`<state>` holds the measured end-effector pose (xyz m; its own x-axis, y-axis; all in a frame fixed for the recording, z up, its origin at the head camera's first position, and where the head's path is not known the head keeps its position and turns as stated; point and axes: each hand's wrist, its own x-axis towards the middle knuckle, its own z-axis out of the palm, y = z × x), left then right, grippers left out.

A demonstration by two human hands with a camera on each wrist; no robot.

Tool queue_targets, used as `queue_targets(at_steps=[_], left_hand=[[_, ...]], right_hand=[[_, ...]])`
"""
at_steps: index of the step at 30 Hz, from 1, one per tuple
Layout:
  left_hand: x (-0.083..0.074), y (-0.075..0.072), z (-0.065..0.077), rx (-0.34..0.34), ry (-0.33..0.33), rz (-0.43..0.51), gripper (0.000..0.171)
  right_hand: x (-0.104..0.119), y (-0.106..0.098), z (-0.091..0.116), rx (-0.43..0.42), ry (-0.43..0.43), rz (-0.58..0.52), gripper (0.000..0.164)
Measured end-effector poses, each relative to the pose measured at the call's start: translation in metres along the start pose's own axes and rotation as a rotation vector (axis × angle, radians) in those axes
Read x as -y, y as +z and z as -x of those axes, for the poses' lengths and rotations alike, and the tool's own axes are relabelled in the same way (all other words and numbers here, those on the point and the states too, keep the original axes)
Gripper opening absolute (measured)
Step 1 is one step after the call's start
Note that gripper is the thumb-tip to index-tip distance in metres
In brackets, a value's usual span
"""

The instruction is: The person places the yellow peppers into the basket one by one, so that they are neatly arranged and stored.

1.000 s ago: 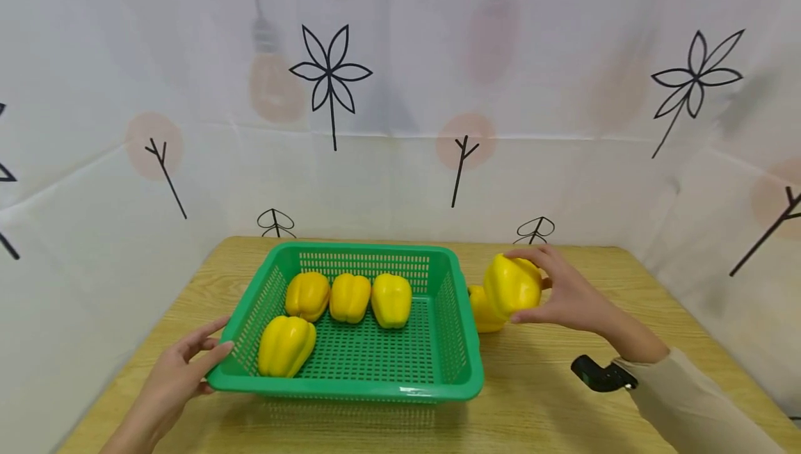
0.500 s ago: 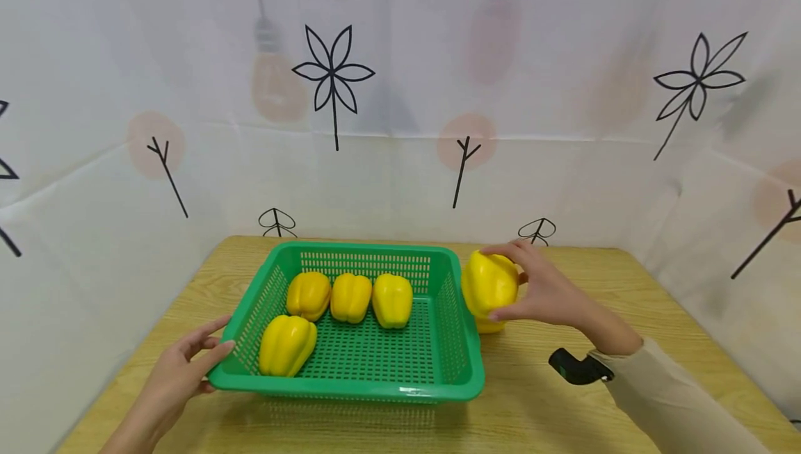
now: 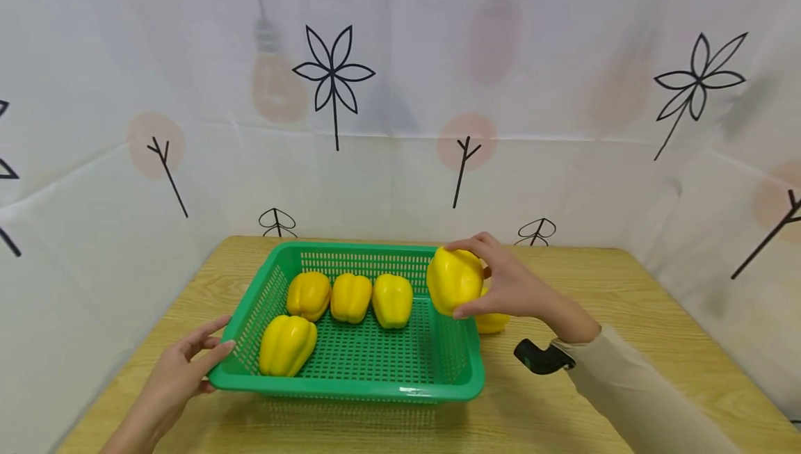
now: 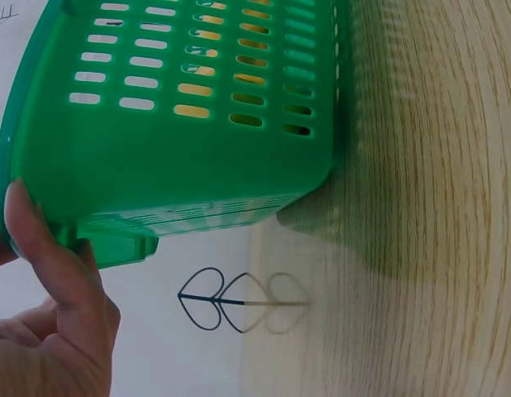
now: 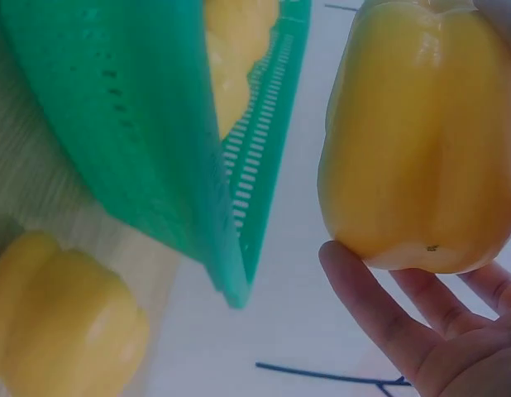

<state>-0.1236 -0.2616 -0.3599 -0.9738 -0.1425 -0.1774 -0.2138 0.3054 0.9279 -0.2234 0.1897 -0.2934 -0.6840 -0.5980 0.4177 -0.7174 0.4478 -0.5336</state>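
My right hand [image 3: 516, 287] holds a yellow bell pepper [image 3: 455, 280] between thumb and fingers, raised over the right rim of the green basket [image 3: 375, 390]. In the right wrist view the same bell pepper [image 5: 425, 141] fills the upper right, with fingertips against its end. My left hand [image 3: 178, 377] grips the basket's left rim near the front corner, thumb on top; the left wrist view shows this hand [image 4: 61, 289] at the rim. Inside the basket, several yellow peppers stand in a back row, and another pepper [image 3: 288, 346] lies at front left.
Another yellow pepper [image 3: 492, 322] lies on the wooden table [image 3: 563, 384] just right of the basket, partly hidden by the right hand. Behind the table hangs a white cloth [image 3: 400, 183] printed with flowers. A black strap device [image 3: 541, 357] sits on the right wrist.
My right hand has carried its bell pepper leftward, from above the pepper on the table to over the basket's right rim. The left hand and the basket have stayed in place.
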Motion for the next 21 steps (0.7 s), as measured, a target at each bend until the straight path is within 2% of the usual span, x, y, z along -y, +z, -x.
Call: queue_targets(at_steps=[13, 21], left_hand=[[-0.001, 0.000, 0.000, 0.003, -0.013, -0.003, 0.067], [-0.001, 0.000, -0.001, 0.006, -0.016, -0.004, 0.067]], right_hand=[[0.013, 0.024, -0.030, 0.036, -0.047, -0.048, 0.079], [0.019, 0.038, -0.043, 0.061, -0.045, -0.101, 0.079]])
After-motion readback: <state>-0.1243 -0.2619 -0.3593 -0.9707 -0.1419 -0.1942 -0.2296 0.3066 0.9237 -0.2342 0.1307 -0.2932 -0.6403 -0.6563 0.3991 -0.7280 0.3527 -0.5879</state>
